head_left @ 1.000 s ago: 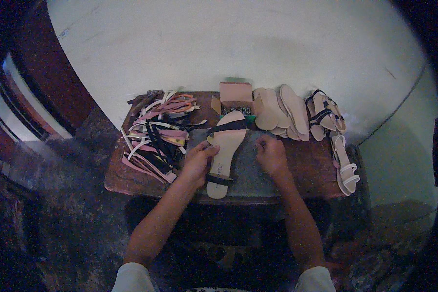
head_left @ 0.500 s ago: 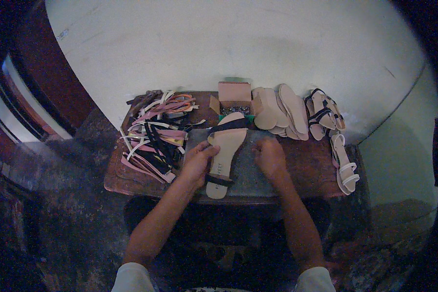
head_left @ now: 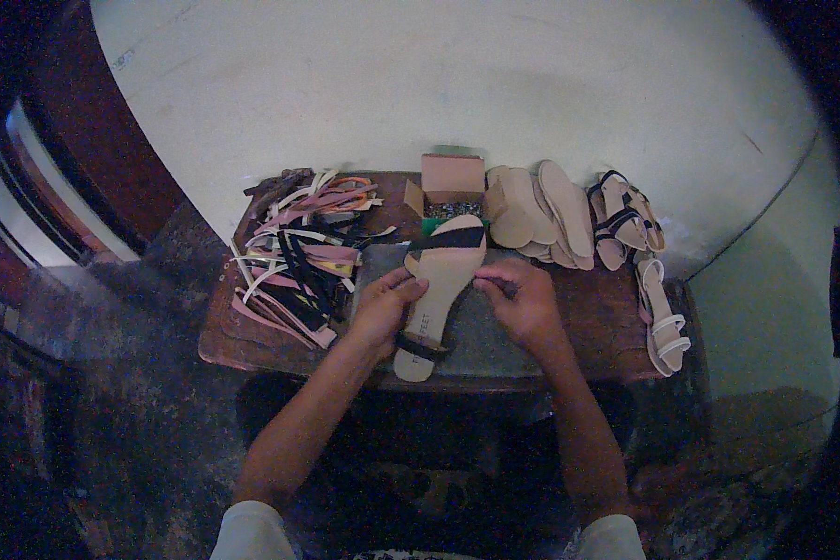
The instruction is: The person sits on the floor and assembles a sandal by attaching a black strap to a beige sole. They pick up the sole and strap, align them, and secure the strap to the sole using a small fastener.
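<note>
My left hand (head_left: 383, 306) and right hand (head_left: 525, 301) sit close together, fingers curled and pinching, both forearms reaching forward from below.

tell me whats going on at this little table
A person sits at a low wooden table with both hands on a tan sandal that has black straps, lying on a grey pad. The left hand grips its left edge; the right hand pinches its right edge. A pile of loose pink, black and white straps lies to the left, a small open box behind, bare soles and finished sandals to the right.
</note>
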Motion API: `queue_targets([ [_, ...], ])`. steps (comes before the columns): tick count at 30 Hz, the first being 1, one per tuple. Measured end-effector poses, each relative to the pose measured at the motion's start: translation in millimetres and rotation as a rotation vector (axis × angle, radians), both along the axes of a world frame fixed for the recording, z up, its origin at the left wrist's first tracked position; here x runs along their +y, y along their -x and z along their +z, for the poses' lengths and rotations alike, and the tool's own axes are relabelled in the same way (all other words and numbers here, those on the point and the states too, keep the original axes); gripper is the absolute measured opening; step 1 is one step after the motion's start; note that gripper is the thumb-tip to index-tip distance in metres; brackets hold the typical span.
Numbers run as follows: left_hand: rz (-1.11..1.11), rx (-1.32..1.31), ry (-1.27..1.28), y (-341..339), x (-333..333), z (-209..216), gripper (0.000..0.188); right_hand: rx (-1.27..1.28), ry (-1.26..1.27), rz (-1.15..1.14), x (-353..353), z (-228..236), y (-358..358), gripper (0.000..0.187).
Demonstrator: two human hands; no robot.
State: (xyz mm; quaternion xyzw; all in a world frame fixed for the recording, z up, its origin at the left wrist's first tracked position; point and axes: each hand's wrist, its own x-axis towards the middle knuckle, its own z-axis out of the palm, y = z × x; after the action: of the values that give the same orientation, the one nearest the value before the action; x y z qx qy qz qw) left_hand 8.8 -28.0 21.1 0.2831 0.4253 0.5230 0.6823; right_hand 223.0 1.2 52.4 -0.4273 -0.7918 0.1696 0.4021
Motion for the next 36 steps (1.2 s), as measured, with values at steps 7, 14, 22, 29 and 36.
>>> queue_targets([
  [7,-0.015,0.013,0.001,-4,-1,-1,0.032,0.063,0.078,0.056,-4,-6,10,0.013],
  [14,0.048,0.032,-0.051,-5,-1,-5,0.025,0.085,0.131,0.056,-5,-7,14,0.016],
  [22,0.036,0.028,-0.020,-4,-1,-3,0.023,0.116,0.182,0.078,-9,-11,19,0.016],
  [29,0.076,0.011,-0.064,-5,0,-10,0.028,0.211,0.285,0.090,-9,-15,22,0.015],
  [36,0.071,0.043,-0.077,-6,-2,-7,0.026,0.199,0.325,0.100,-12,-10,24,0.012],
])
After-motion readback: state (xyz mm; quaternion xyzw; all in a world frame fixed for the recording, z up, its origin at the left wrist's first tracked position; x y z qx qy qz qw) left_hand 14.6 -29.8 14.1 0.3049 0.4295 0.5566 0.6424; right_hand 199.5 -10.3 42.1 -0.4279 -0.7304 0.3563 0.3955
